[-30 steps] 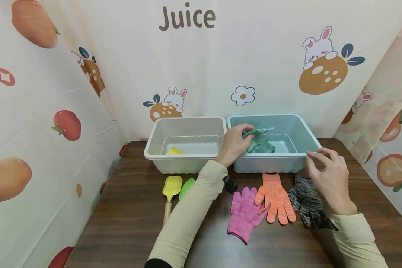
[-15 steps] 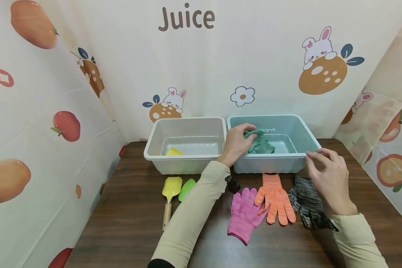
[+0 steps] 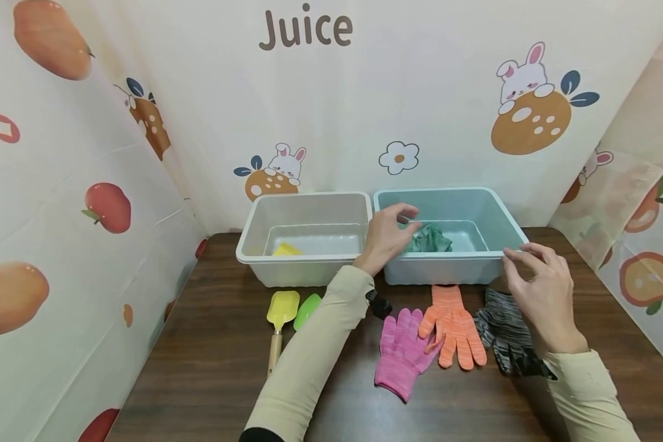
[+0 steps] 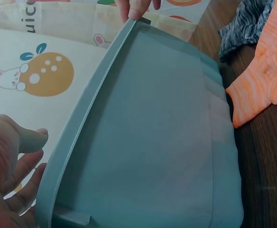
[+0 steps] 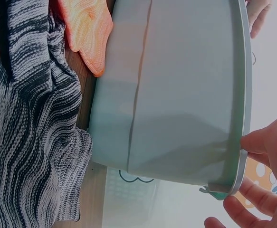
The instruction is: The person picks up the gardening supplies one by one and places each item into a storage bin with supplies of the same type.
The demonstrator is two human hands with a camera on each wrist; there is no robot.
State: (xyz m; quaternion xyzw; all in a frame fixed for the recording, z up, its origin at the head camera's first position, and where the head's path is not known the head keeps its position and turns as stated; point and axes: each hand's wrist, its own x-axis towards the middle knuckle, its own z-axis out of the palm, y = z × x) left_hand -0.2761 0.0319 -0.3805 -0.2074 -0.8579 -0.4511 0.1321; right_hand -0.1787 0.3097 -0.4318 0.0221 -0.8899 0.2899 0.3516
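Note:
A crumpled green cloth point(image 3: 433, 238) lies inside the blue-green plastic bin point(image 3: 447, 271), towards its left end. My left hand point(image 3: 385, 236) hovers over that bin's left end, thumb and fingers apart, with nothing between them. The left wrist view has the hand point(image 4: 7, 166) beside the rim, its fingers spread. At the front right corner, my right hand point(image 3: 544, 288) pinches the rim. In the right wrist view the thumb point(image 5: 257, 141) lies on the rim's near side and the other fingers sit behind it.
Left of it stands a whitish bin point(image 3: 295, 273) holding a yellow item point(image 3: 287, 249). In front lie a yellow trowel point(image 3: 283, 309), a partly covered green tool point(image 3: 307, 310), and pink point(image 3: 403, 356), orange point(image 3: 453, 328) and grey-black point(image 3: 505, 328) gloves. Printed curtains surround the table point(image 3: 199, 368).
My left hand has let go of the green cloth, whose raised end has dropped into the blue-green bin. The right hand has stayed at the bin's corner.

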